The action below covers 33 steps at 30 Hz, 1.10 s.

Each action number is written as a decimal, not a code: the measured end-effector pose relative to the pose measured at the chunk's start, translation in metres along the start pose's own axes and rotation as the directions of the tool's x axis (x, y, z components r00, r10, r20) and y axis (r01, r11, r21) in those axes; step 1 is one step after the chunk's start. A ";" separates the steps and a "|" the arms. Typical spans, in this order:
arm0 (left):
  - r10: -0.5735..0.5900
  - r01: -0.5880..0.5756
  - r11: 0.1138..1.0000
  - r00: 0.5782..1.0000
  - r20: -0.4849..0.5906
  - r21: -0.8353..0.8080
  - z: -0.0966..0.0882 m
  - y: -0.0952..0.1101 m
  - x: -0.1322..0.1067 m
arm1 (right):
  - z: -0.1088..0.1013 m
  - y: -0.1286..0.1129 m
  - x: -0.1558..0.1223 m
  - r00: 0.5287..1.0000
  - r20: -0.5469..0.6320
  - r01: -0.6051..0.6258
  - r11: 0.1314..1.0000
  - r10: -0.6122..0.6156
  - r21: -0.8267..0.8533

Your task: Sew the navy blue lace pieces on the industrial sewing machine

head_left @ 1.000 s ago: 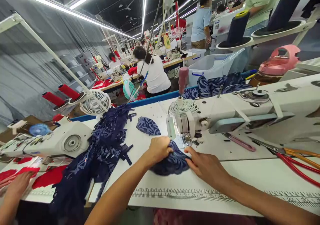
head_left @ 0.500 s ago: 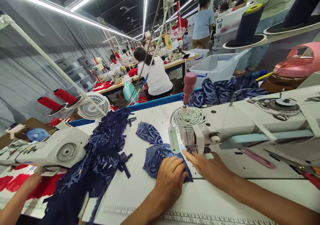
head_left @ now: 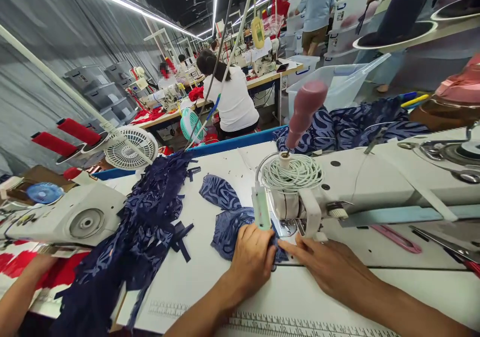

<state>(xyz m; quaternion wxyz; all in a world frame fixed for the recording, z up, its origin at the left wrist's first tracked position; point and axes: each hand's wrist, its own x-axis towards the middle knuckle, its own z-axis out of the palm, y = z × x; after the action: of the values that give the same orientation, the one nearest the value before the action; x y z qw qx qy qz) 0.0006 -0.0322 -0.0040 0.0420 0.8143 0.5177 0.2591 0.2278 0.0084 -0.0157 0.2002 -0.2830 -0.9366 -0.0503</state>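
Observation:
A navy patterned fabric piece (head_left: 228, 227) lies on the white table under the needle area of a white sewing machine (head_left: 360, 187). My left hand (head_left: 253, 257) presses flat on the fabric's near edge, just left of the presser foot (head_left: 290, 224). Resting beside it, my right hand (head_left: 330, 267) points its fingers toward the foot and touches the fabric's right edge. A second navy piece (head_left: 217, 191) lies farther back on the table.
A long heap of navy fabric (head_left: 142, 227) trails off the table at left. Another person's hand (head_left: 26, 282) works red cloth by a second machine (head_left: 75, 217). Scissors (head_left: 450, 249) and a pink tool (head_left: 393, 238) lie right. A coiled cord (head_left: 292, 172) tops the machine.
The fabric went from bunched between both hands to spread flat under the foot. Both hands slid in toward the needle, and the view moved closer to the machine.

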 end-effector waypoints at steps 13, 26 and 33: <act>-0.007 0.006 0.998 1.000 0.009 0.067 0.013 -0.014 0.039 | 0.002 0.006 0.006 0.998 -0.060 0.004 0.999 -0.007 -0.039; 0.155 -0.155 0.987 0.988 0.014 -0.047 -0.003 -0.011 0.024 | -0.005 0.006 0.003 0.947 -0.302 -0.064 0.985 0.111 0.163; 0.149 -0.152 0.988 0.985 0.092 0.034 0.004 -0.014 0.029 | 0.000 0.005 0.009 0.932 -0.337 -0.075 0.981 0.132 0.179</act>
<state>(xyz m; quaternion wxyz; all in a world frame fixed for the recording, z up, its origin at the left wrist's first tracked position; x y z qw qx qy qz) 0.0007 0.0002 -0.0006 0.0285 0.8625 0.4575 0.2145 0.2235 0.0175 -0.0118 0.3870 -0.3015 -0.8713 -0.0119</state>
